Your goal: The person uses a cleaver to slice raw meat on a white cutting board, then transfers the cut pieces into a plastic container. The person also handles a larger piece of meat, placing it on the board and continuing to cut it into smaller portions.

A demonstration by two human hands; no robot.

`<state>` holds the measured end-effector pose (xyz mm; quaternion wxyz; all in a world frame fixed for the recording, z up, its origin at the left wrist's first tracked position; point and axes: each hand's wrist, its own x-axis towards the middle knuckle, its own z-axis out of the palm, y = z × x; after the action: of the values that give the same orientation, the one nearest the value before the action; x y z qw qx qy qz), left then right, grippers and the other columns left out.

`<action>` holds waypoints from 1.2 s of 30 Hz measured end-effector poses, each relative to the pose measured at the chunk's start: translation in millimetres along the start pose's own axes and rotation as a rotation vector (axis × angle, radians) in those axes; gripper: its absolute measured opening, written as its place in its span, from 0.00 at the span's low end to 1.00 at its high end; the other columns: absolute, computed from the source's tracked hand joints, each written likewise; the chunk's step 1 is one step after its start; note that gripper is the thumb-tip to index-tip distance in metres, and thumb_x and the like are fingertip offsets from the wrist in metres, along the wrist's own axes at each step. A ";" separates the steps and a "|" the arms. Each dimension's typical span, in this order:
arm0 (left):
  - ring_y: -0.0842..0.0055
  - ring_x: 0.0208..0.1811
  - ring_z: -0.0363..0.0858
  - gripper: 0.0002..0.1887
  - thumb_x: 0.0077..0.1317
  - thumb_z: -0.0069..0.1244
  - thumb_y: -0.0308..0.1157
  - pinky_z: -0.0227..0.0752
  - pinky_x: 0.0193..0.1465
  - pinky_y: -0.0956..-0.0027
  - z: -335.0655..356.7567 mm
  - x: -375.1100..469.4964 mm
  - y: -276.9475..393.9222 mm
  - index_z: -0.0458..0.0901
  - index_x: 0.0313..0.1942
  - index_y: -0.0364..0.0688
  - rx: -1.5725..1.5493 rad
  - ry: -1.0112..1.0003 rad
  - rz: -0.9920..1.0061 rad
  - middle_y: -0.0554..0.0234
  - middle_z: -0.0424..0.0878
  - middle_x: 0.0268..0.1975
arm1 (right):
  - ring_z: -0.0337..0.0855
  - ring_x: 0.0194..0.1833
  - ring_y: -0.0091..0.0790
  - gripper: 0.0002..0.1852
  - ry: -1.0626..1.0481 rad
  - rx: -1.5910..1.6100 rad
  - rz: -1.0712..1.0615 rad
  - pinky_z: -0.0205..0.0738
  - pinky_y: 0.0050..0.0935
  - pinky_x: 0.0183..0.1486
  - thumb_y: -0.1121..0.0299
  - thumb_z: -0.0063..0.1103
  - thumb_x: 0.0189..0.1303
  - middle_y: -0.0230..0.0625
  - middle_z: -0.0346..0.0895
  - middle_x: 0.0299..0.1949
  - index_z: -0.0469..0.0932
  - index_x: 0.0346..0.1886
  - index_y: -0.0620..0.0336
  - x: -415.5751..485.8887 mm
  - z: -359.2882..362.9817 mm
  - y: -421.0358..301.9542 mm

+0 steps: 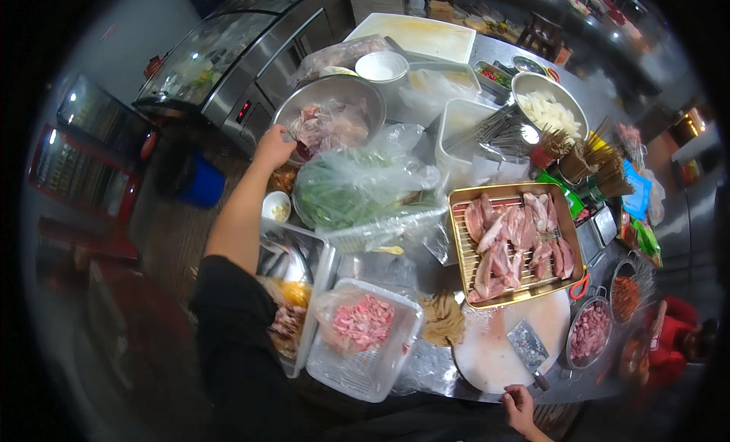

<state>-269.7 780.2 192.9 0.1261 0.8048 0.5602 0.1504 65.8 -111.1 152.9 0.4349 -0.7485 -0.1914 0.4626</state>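
Note:
My left hand reaches to the near left rim of a large steel bowl holding bagged raw meat; whether its fingers grip the rim or the bag cannot be told. Beside the bowl lies a clear plastic bag of green leaves. Low at the right, my right hand is at the table's near edge, fingers curled, with nothing plainly in it. Close to it, a cleaver rests on a round white cutting board. Behind the board stands a gold-rimmed tray with pieces of raw meat on a wire rack.
A white basket of bagged chopped meat and a bin with fish stand near me. At right are a steel bowl of diced meat, skewers and scissors. A person in red is at far right.

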 end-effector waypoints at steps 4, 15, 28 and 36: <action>0.46 0.70 0.83 0.40 0.63 0.71 0.43 0.80 0.72 0.46 40.5 67.4 -10.3 0.74 0.74 0.46 0.262 -0.142 0.067 0.44 0.82 0.69 | 0.84 0.38 0.25 0.05 0.254 -0.081 0.231 0.80 0.29 0.45 0.75 0.59 0.82 0.33 0.84 0.38 0.80 0.52 0.65 -50.4 -16.1 56.1; 0.48 0.85 0.68 0.52 0.47 0.84 0.43 0.70 0.82 0.51 137.3 146.5 -30.8 0.78 0.74 0.48 0.053 -0.276 0.207 0.43 0.62 0.87 | 0.85 0.44 0.37 0.14 0.197 -0.599 0.525 0.81 0.37 0.45 0.66 0.59 0.82 0.37 0.88 0.49 0.84 0.64 0.51 -101.6 -15.8 100.9; 0.36 0.86 0.59 0.45 0.51 0.78 0.35 0.61 0.86 0.45 132.9 107.3 -29.9 0.75 0.69 0.38 0.089 -0.072 0.297 0.28 0.68 0.80 | 0.86 0.43 0.37 0.13 0.175 -0.573 0.626 0.82 0.38 0.45 0.66 0.60 0.80 0.39 0.88 0.47 0.84 0.61 0.54 -81.8 -15.8 117.4; 0.48 0.81 0.70 0.58 0.44 0.86 0.41 0.69 0.82 0.51 114.5 138.0 -4.3 0.72 0.77 0.41 0.302 -0.381 0.455 0.44 0.73 0.79 | 0.87 0.43 0.38 0.12 0.177 -0.568 0.645 0.82 0.38 0.45 0.66 0.61 0.79 0.40 0.88 0.45 0.84 0.60 0.56 -80.7 -15.2 121.9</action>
<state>-184.4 907.3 99.5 0.0713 0.9326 0.3481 -0.0633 24.5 -240.7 97.3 0.0596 -0.8966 -0.0295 0.4378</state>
